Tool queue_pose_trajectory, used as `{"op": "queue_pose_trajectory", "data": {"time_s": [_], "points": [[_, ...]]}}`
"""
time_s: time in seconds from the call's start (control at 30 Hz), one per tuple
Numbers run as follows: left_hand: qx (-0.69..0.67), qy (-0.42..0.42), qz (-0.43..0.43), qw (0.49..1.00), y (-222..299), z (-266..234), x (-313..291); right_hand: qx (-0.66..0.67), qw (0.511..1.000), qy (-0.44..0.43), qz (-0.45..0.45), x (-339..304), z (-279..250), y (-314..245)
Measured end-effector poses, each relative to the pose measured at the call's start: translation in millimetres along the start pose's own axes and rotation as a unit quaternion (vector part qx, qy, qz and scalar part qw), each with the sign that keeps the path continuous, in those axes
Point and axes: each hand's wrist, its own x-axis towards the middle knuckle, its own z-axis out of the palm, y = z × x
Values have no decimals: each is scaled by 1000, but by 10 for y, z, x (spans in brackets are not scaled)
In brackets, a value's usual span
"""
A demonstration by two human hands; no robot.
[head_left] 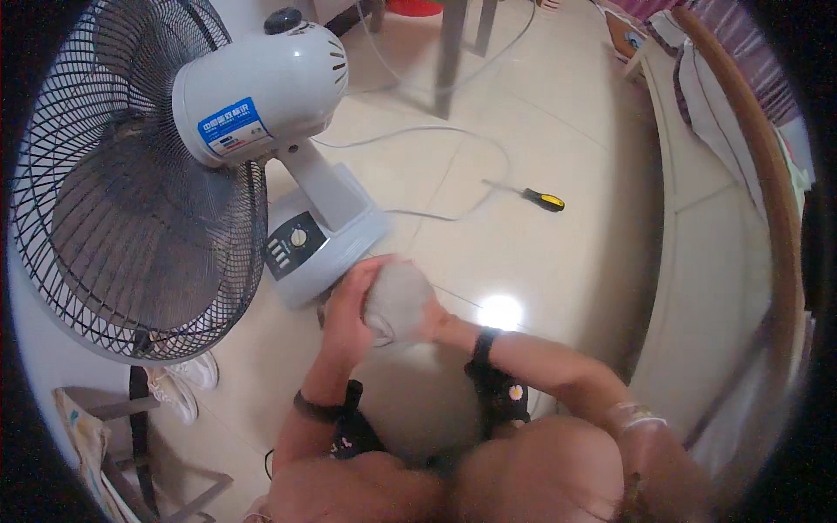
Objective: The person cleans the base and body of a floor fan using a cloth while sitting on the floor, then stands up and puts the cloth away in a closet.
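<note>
Left fingers [359,281] and right fingers [432,320] hold what looks like grey cloth [398,301].

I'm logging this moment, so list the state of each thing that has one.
Gray cloth: bunched up, gripped.
Left hand: closed on the cloth.
Right hand: closed on the cloth, partly hidden.
Fan: upright.
Fan knob: setting unreadable.
Cord: loose on the floor, uncoiled.
Screwdriver: lying flat, unheld.
</note>
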Motion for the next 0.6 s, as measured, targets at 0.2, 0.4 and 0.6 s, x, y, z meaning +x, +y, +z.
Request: {"op": "queue_pose_trajectory", "data": {"time_s": [0.2,0.4,0.6], "points": [[332,126,84,931,-40,-534,348,-55,989,-131,27,-104,-144,-330],[254,323,176,895,211,-465,1222,-156,968,-170,95,-7,-700,-918],[249,350,189,883,39,-1134,1761,-187,973,-43,129,-343,-995,116]]}}
